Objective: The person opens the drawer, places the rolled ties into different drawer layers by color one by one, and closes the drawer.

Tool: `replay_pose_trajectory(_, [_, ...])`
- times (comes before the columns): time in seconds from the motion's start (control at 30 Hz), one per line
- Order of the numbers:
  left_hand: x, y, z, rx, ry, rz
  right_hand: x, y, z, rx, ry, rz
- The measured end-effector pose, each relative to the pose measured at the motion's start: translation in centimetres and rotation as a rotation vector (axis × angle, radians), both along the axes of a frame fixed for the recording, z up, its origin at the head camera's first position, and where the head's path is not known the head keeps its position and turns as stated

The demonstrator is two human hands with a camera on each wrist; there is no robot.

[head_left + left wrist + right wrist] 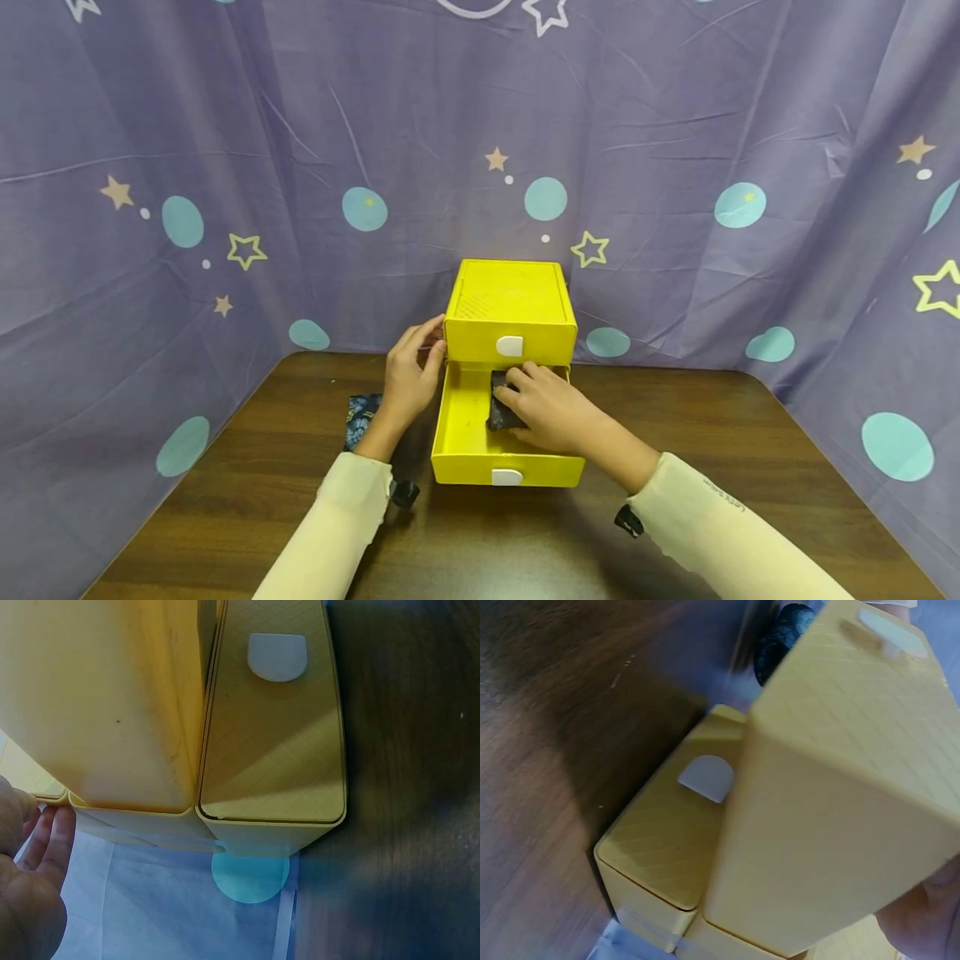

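A yellow drawer unit point(512, 292) with white handles stands on the table, and its middle drawer point(461, 417) is pulled out. My right hand point(551, 408) reaches into that drawer and grips a dark, soft-looking pouch point(501, 408), which it partly covers. In the right wrist view the drawer wall hides the pouch and most of the hand point(922, 922). My left hand point(408, 379) rests its extended fingers against the unit's left side. The left wrist view shows these fingers by the unit's edge, and the bottom drawer point(274, 750) closed.
A dark blue patterned cloth item point(362, 417) lies on the brown wooden table point(285, 467), left of the unit and partly behind my left wrist. A purple curtain point(637, 125) with stars and dots hangs behind and along both sides.
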State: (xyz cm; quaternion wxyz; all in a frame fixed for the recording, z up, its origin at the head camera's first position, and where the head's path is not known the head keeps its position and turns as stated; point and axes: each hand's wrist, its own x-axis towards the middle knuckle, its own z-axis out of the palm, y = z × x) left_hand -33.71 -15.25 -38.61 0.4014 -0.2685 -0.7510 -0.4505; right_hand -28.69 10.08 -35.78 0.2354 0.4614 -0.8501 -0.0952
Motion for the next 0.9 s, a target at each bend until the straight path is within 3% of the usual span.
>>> replay_pose_trajectory(0.27, [0.1,0.0,0.0,0.001,0.011,0.008,0.6,0.3,0.8,-0.034,-0.103,0.023])
replay_pose_trajectory(0.47, [0.1,0.0,0.1,0.003,-0.011,-0.002,1.0,0.5,1.4,-0.061,-0.112,0.032])
replay_pose_trajectory(0.63, [0.2,0.1,0.2,0.003,-0.004,0.002,1.3,0.6,1.7,-0.081,-0.065,0.078])
replay_pose_trajectory(0.9, [0.1,0.1,0.1,0.003,0.022,0.009,2.0,0.3,2.0,-0.145,0.101,0.264])
